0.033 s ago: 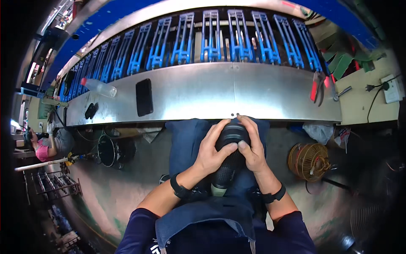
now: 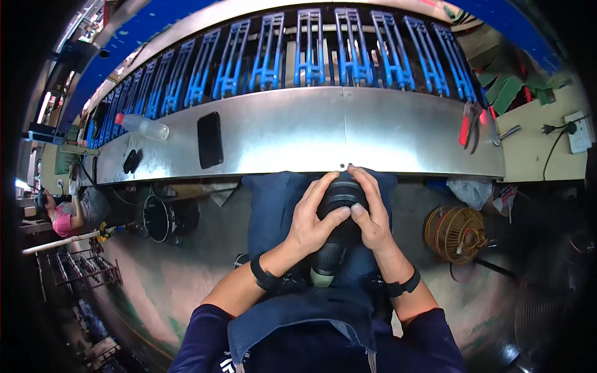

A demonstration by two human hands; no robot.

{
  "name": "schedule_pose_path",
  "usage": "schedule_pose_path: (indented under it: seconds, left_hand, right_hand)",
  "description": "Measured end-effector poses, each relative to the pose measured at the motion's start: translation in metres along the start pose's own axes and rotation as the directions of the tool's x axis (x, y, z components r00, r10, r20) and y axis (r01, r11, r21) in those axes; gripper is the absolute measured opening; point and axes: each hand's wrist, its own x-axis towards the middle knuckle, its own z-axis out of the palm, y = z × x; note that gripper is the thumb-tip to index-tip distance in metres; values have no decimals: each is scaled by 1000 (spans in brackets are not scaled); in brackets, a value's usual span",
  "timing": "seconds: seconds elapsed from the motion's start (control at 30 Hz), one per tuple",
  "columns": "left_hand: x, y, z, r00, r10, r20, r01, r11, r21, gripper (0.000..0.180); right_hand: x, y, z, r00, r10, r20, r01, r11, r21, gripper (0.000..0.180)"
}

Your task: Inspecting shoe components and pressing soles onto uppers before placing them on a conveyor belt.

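Observation:
Between my two hands is a black, roughly cylindrical thing (image 2: pixel 341 198) with a ringed, rounded upper end and a textured lower part; its exact kind is unclear. It rests upright or slightly tilted over my lap, its pale lower end showing near the apron. My left hand (image 2: pixel 315 219) wraps its left side, fingers over the top. On the opposite side my right hand (image 2: pixel 371 214) curls round it the same way. Both thumbs lie on the near face, tips close together. Fingertips reach near the edge of the metal bench (image 2: pixel 273 140).
Blue forks (image 2: pixel 309 56) stand in a row behind the bench. On it lie a phone (image 2: pixel 210 140), a clear bottle (image 2: pixel 146 127), a small black item (image 2: pixel 132 160) and red-handled pliers (image 2: pixel 467 127). A wire spool (image 2: pixel 457 235) sits right, a bucket (image 2: pixel 157 219) left. Another person (image 2: pixel 65 214) is far left.
The view has shifted slightly, so the bench and its things sit a little higher. My hands keep the same hold on the black thing.

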Motion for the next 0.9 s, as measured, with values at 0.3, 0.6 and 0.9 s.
schedule_pose_path:
  seconds: [0.3, 0.6, 0.9]
  left_hand:
    - [5, -19, 12, 998, -24, -51, 28, 996, 90, 66]
    - [-54, -7, -15, 950, -314, -1, 294, 890, -348, 76]
    - [-90, 8, -15, 974, -200, -104, 149, 918, -368, 73]
  right_hand:
    - [1, 19, 9, 993, 110, -53, -107, 993, 58, 59]
    - [-35, -154, -4, 977, -208, 52, 214, 962, -169, 33]
    - [-75, -265, 24, 707, -697, -122, 529, 406, 746, 11]
